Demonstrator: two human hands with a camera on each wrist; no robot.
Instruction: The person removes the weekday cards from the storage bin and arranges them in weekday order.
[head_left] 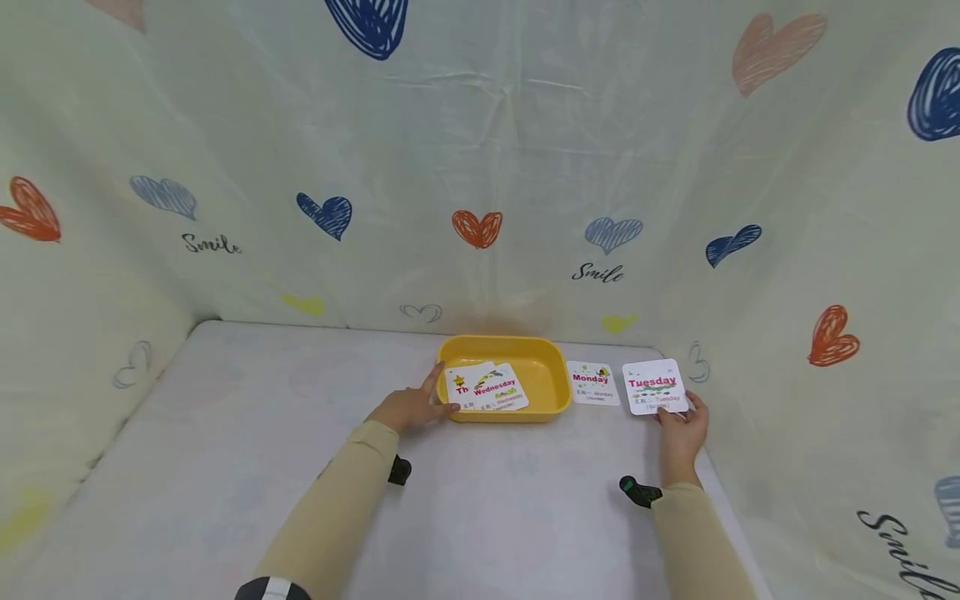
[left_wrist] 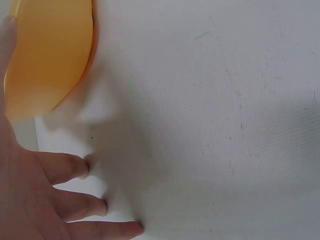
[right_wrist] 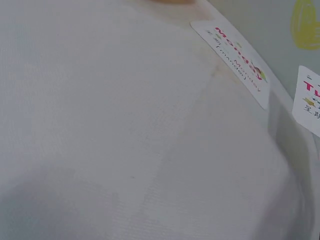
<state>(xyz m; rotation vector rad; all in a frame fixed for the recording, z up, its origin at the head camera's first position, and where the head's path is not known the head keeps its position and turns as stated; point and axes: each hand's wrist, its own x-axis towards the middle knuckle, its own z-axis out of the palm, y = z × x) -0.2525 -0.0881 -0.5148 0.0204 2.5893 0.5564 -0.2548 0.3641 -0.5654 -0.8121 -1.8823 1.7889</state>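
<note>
A yellow plastic tray [head_left: 547, 379] lies near the table's back edge. Inside its left half, a Wednesday card [head_left: 501, 388] overlaps another card [head_left: 459, 382] whose visible letters read "Th". My left hand [head_left: 411, 408] is at the tray's left front corner, with straight fingers touching the rim; in the left wrist view its other fingers [left_wrist: 75, 205] spread over the table. To the tray's right, a Monday card [head_left: 592, 383] lies flat. My right hand [head_left: 684, 433] pinches a Tuesday card [head_left: 654, 386] at its lower right, tilted toward the head camera. That hand is outside the right wrist view.
A white cloth covers the table [head_left: 510, 517]. Behind it and on both sides hang pale curtains [head_left: 525, 167] printed with hearts and "Smile". The table's right edge runs close beside my right forearm [head_left: 701, 542].
</note>
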